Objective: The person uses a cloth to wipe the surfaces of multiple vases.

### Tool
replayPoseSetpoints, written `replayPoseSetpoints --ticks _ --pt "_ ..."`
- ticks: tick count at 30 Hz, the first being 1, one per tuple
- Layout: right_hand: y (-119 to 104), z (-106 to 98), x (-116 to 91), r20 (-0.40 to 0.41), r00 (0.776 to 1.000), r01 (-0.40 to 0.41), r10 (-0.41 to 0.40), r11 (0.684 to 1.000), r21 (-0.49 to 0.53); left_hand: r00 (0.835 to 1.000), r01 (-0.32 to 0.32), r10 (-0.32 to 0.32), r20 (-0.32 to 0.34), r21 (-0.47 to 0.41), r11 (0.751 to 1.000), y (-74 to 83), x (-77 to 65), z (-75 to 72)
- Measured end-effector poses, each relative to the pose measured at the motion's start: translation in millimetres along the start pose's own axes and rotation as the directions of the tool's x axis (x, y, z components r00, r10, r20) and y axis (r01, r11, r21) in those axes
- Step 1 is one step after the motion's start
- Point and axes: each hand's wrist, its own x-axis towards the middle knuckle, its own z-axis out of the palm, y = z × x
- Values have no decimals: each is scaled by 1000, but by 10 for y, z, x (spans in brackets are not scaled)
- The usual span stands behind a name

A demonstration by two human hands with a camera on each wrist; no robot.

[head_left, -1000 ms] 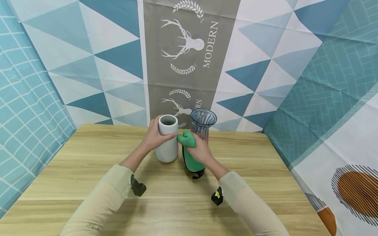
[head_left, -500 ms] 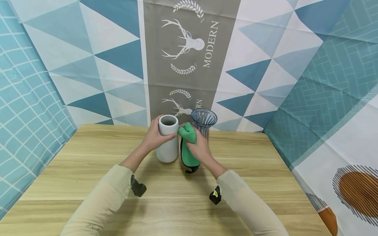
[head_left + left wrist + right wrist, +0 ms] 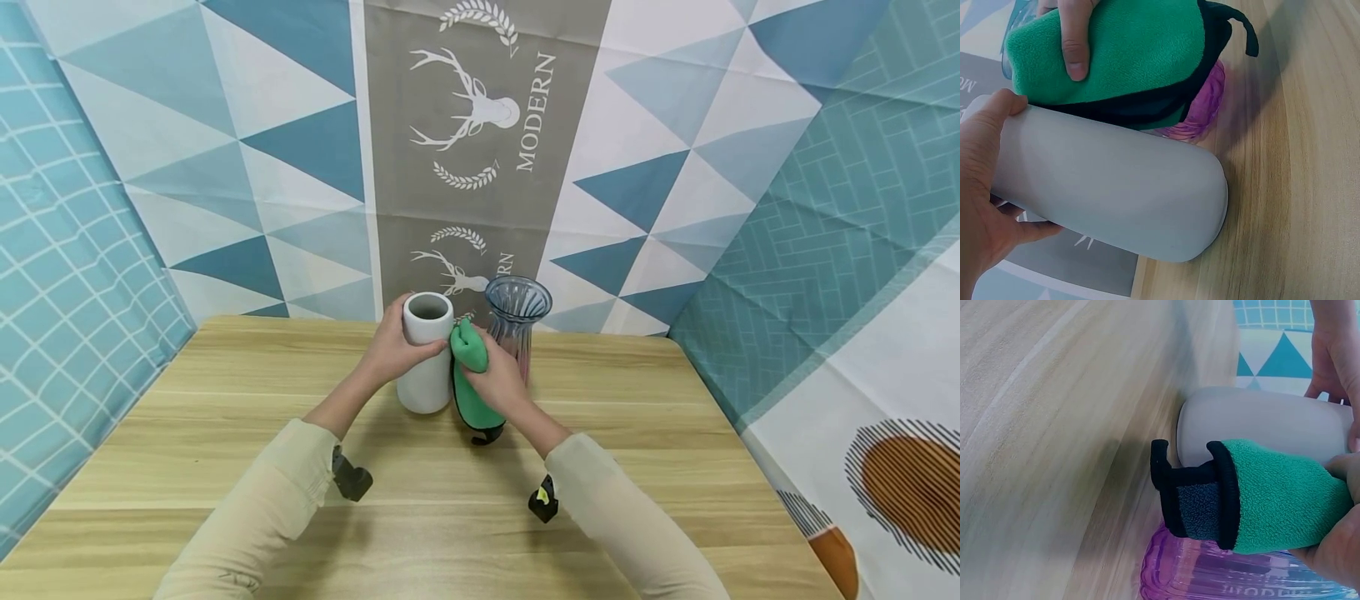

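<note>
My left hand (image 3: 395,342) grips a white cylindrical vase (image 3: 424,379) near its top, thumb across the front and fingers round the far side. The vase stands upright on the wooden table. In my right hand (image 3: 501,377) is a bunched green cloth (image 3: 477,406) with black edging and a black hanging loop. Its folded upper end pokes out above the thumb, and the cloth lies right along the white vase's right side. Behind the right hand stands a ribbed glass vase (image 3: 517,302), blue at its flared rim; its purple-pink base (image 3: 1166,562) shows in the right wrist view.
The wooden table (image 3: 435,533) runs back to a patterned wall cloth (image 3: 457,208) close behind both vases. More patterned cloth hangs at the left and right sides. A black wrist camera (image 3: 351,477) sits under the left sleeve, another black camera (image 3: 543,500) under the right.
My right hand has moved left with the green cloth, from in front of the glass vase to the white vase's side. The left hand and both vases have stayed put.
</note>
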Motion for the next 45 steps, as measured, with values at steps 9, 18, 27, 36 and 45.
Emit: replayPoseSetpoints --ticks 9,18,27,36,45 --pt "-15 31 24 9 1000 -20 20 1000 24 1000 19 -19 6 21 1000 6 -1 -7" --pt "16 54 -19 -45 999 2 -4 999 -48 1000 21 -21 0 3 1000 8 -9 -3" --pt "146 95 -117 41 999 15 -10 992 -129 1000 15 -15 7 -2 1000 14 -3 -6" --pt "178 54 -114 14 999 35 -33 991 -126 999 35 -35 12 3 999 29 -9 -14" --pt "78 -31 -20 -127 991 34 -43 997 -73 998 54 -54 20 8 999 30 -4 -14"
